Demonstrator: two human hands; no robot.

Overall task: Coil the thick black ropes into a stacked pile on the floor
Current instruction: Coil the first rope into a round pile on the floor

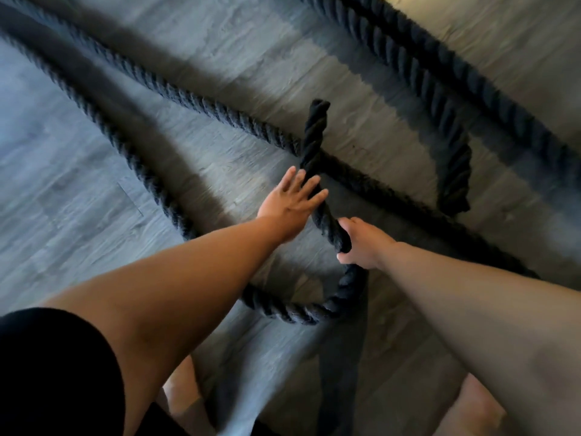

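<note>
Now right hand grips rope; left hand flat.

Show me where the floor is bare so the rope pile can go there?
Bare floor lies at far left, outside the long curved rope. Another bare strip runs between the middle rope and the top-right rope. Around the left hand and right hand ropes cross, so it is crowded.

The scene was dim and cool-toned — warmer light fell across the floor at upper right. Thick ropes cast soft, broad shadows. Motion blur smeared the edges, and wide-angle distortion bent the frame.
</note>
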